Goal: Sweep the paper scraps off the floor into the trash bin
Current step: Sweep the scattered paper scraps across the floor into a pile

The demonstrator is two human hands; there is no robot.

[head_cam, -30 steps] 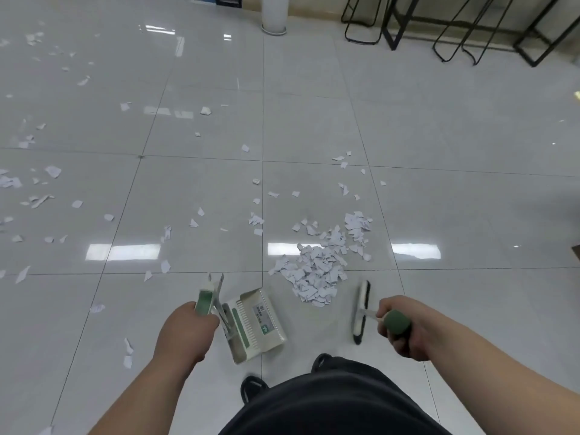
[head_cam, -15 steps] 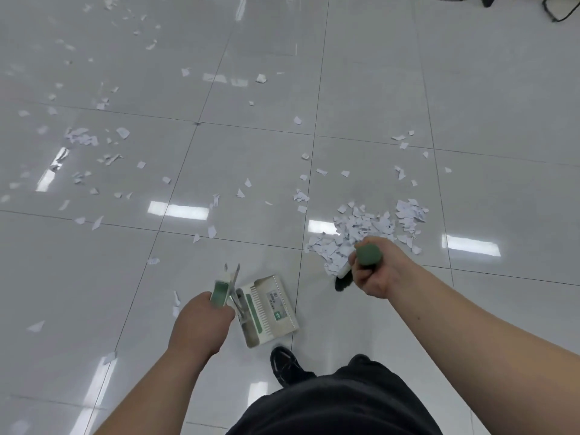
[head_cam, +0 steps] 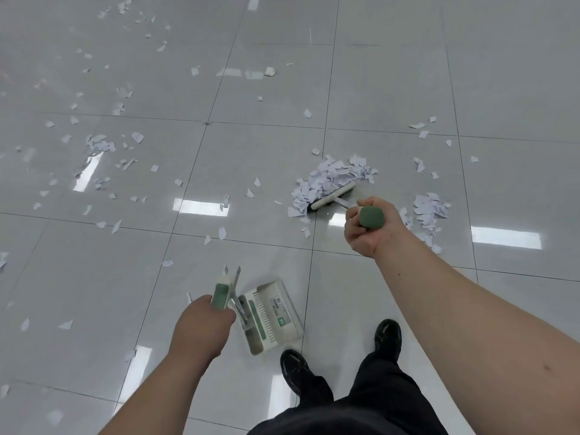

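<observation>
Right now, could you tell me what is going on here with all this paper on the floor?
A person is sweeping torn paper on a tiled floor. Their right hand grips a broom, its head set against a pile of scraps. Their left hand holds the handle of a dustpan near their feet, apart from the pile, with no scraps showing in it. Loose scraps lie scattered to the left.

The right hand [head_cam: 367, 240] hides most of the broom [head_cam: 332, 196] handle; the left hand [head_cam: 201, 323] covers the dustpan [head_cam: 276, 312] grip. Print on its label [head_cam: 280, 304] is too small to read. Far scraps [head_cam: 124, 6] blur near the top edge.
</observation>
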